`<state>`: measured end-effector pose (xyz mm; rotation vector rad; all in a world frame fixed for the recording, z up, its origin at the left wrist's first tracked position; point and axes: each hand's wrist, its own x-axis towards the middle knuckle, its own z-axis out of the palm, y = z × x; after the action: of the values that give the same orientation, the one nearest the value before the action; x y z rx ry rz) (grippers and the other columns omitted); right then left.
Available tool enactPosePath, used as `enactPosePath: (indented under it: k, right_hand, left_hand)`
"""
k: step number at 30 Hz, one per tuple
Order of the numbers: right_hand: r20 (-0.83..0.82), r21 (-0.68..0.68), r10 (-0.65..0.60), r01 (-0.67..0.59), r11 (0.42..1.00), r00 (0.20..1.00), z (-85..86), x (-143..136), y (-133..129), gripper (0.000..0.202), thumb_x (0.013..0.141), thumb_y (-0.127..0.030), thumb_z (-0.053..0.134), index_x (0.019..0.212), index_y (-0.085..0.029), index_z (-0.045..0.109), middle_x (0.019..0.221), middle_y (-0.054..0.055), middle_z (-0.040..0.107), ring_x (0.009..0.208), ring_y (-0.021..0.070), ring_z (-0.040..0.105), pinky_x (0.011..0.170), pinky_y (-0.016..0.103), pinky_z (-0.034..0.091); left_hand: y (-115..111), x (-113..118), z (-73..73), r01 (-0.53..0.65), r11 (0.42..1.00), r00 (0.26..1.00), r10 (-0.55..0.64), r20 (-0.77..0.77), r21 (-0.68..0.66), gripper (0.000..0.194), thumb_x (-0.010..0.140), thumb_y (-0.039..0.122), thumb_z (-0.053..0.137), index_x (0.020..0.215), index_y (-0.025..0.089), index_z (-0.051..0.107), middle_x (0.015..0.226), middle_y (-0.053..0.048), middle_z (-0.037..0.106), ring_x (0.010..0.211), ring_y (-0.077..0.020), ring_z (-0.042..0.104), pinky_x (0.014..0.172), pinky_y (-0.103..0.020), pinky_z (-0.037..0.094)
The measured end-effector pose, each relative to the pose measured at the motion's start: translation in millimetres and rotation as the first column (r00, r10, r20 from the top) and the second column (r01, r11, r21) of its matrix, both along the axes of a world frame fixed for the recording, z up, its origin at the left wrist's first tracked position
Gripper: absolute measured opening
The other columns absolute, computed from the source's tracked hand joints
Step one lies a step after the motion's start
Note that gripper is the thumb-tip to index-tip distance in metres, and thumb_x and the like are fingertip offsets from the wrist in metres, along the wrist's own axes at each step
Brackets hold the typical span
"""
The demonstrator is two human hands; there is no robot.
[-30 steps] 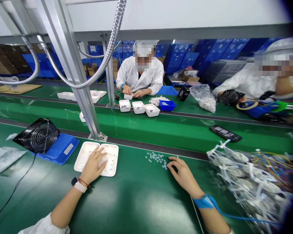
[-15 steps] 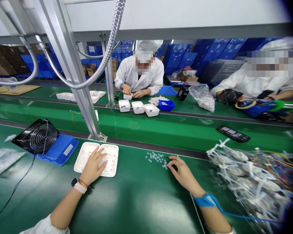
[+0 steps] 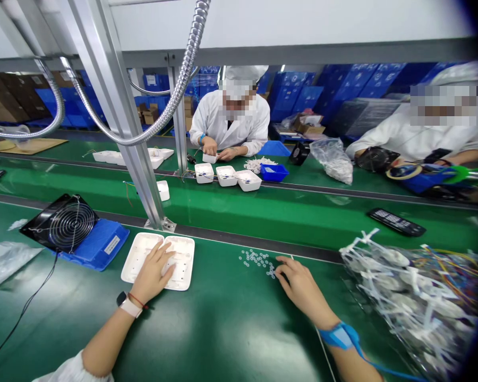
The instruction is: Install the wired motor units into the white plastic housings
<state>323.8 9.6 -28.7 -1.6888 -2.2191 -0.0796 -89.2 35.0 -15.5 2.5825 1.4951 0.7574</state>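
Two shallow white plastic housings point(image 3: 184, 276) lie side by side on the green bench, inner faces up, with small holes in them. My left hand point(image 3: 155, 270) rests over both, fingers spread and lying flat, covering part of their inside. Small translucent rings like washers point(image 3: 255, 258) are scattered on the bench to the right. At the right end of this scatter is my right hand point(image 3: 298, 284), palm down, thumb and forefinger tips brought together beside the rings. Whether a ring is between those fingertips is too small to make out. A blue strap circles the right wrist.
A black fan point(image 3: 69, 223) leans on a blue box point(image 3: 109, 246) at left. Bagged white parts with wires point(image 3: 406, 297) lie at right. A metal post point(image 3: 131, 132) rises behind the housings. Beyond it, a green conveyor point(image 3: 223, 207) carries a black panel point(image 3: 396, 222); two co-workers sit opposite.
The black panel and a white piece on the conveyor have moved right. Both my hands stay almost where they were; the view has shifted slightly.
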Motion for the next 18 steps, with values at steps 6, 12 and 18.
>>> enactPosePath:
  k: [6,12,18]
  right_hand:
    - [0.163,0.092,0.030,-0.046,0.995,0.986,2.2,-7.4,-1.0,0.026,0.088,-0.017,0.036,0.074,-0.017,0.058,0.109,0.012,0.059,0.097,0.0253,0.055,0.082,0.041,0.043]
    - [0.079,0.030,0.042,-0.044,0.999,0.996,-1.2,-4.7,0.0,0.024,0.088,-0.018,0.035,0.075,-0.018,0.055,0.110,0.012,0.058,0.097,0.0242,0.056,0.080,0.040,0.045]
    - [-0.111,-0.082,0.013,-0.023,0.996,0.994,-3.1,-0.4,1.4,0.020,0.087,-0.020,0.036,0.073,-0.019,0.051,0.110,0.012,0.055,0.100,0.0239,0.055,0.079,0.039,0.045]
  left_hand:
    - [-0.4,0.4,0.5,-0.002,1.000,1.000,0.002,-0.013,-0.001,0.030,0.086,0.026,0.046,0.113,0.017,0.054,0.133,-0.011,0.045,0.134,-0.0293,0.024,0.104,-0.051,0.034]
    - [-0.3,-0.1,-0.6,-0.006,1.000,1.000,0.006,-0.021,0.001,0.030,0.086,0.026,0.046,0.114,0.017,0.054,0.133,-0.011,0.045,0.133,-0.0294,0.024,0.103,-0.052,0.034]
    - [-0.3,0.2,-0.2,-0.007,1.000,1.000,0.007,0.003,0.009,0.029,0.086,0.026,0.047,0.112,0.018,0.055,0.132,-0.011,0.046,0.133,-0.0298,0.026,0.103,-0.052,0.035]
